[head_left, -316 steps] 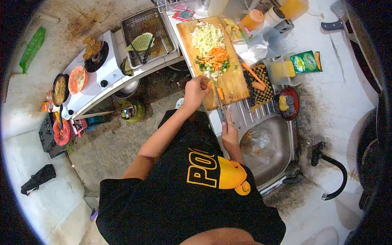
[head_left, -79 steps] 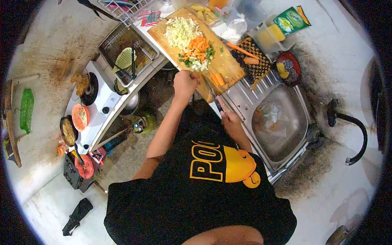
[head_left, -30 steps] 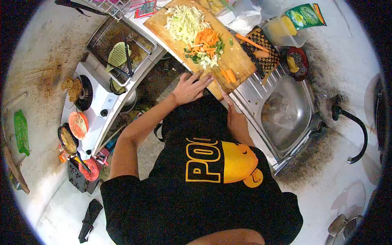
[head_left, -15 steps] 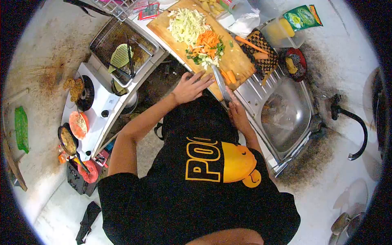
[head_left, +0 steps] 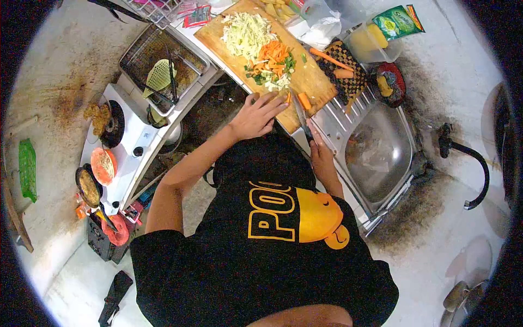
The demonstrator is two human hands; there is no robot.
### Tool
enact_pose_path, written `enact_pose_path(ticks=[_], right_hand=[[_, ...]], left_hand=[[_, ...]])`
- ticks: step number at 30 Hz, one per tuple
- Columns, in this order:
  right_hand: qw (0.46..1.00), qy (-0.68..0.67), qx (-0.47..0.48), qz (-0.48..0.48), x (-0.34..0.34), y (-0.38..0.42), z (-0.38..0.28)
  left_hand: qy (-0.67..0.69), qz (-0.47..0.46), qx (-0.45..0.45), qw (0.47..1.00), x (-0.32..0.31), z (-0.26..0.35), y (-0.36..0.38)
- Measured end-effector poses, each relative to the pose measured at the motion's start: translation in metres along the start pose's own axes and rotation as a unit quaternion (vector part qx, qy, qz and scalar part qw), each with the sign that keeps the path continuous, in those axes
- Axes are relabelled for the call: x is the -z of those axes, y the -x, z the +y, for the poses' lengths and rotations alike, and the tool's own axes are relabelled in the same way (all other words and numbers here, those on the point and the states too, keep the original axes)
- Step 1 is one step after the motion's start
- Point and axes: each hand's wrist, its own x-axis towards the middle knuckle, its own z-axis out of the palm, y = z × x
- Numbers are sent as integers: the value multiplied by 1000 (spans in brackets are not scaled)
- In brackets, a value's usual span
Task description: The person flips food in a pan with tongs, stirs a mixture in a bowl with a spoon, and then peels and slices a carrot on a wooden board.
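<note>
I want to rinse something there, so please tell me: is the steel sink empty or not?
Not empty. A crumpled clear plastic bag lies in the basin of the steel sink.

L hand (head_left: 255, 117), fist on a carrot piece 2.6 s ago, now flat w/ fingers (head_left: 274, 102) spread at cutting board (head_left: 313, 82) edge. Knife (head_left: 301, 115) in R hand (head_left: 322, 155) now lies closer to carrot pieces (head_left: 304, 101).

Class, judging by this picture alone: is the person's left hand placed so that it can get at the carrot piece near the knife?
Probably yes. The left hand lies flat on the cutting board, fingers open, and nothing stands between them and the carrot piece by the knife.
</note>
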Motion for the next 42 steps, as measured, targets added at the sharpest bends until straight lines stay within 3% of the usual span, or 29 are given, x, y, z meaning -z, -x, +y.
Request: enact_pose_path(ticks=[4,7,10,19,25,27,31,33,37,39,42], right_hand=[[1000,-11,-17,-10,-2,-3,0],[999,-5,28,-14,-1,-9,-5],[998,-20,-38,-39,3,-10,-8],[993,80,56,67,-6,-2,-4],[989,138,-50,7,-4,1,-3],[969,230,-93,-5,-1,1,-4],[970,220,-103,-13,12,-1,-17],[991,126,-46,9,19,0,-18],[985,171,-28,21,26,2,-3],[960,226,-147,-73,29,1,5],[969,195,-141,-57,30,2,0]], left_hand=[[14,-7,-15,1000,2,1,-6],[13,-8,-18,1000,2,2,-6],[27,-6,-10,1000,-1,1,-2],[7,-11,-19,1000,-2,-4,-5],[-8,-15,-26,1000,-7,-8,-6],[-11,-9,-31,999,-7,-9,-7],[1,-18,-22,1000,-6,-9,-8],[0,-15,-21,1000,-6,-10,-8],[6,2,-22,1000,-1,-8,-11],[15,12,-18,1000,0,-7,-11],[47,68,-10,997,-6,-8,-5]])
